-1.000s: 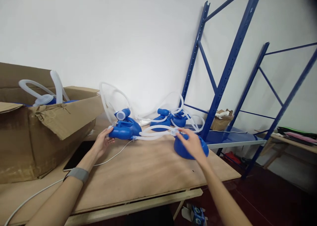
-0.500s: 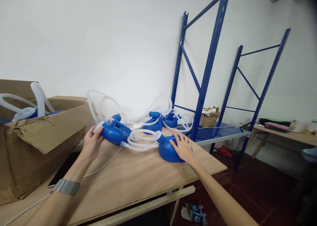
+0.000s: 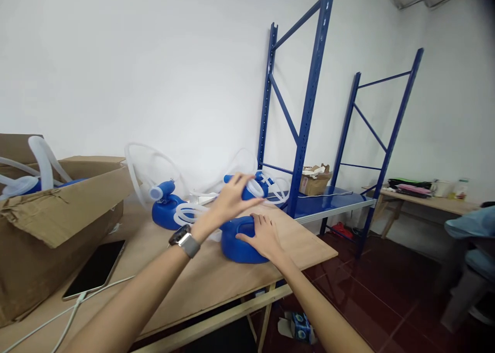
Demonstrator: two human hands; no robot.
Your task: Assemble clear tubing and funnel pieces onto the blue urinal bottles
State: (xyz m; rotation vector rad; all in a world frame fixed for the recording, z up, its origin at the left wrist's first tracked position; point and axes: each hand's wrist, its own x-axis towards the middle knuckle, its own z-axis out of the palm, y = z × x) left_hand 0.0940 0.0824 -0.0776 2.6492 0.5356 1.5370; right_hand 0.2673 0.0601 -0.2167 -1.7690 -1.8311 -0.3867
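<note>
My left hand (image 3: 234, 201) is raised above the near blue jug, fingers and thumb curled round a short blue mouthpiece (image 3: 253, 189) with a wide whitish rim. The palm and wrist hide part of that piece. Below it, the blue plastic jug (image 3: 242, 247) rests on the wooden table, its neck covered by my left arm. My right hand (image 3: 265, 237) grips the jug's right side, with the thumb across its handle opening. A coil of clear white hose (image 3: 189, 213) lies left of the jug, partly behind my left wrist.
Another blue jug (image 3: 166, 211) with a mouthpiece stands on the left. A cardboard box (image 3: 58, 213) holds more hoses and blue parts. A dark phone (image 3: 96, 268) with a cable lies beside it. Blue metal shelving (image 3: 309, 110) rises behind the table's right end.
My left hand has carried the mouthpiece from the left over to above the near jug. My right hand stays on that jug, its thumb now at the handle. The view has turned slightly right.
</note>
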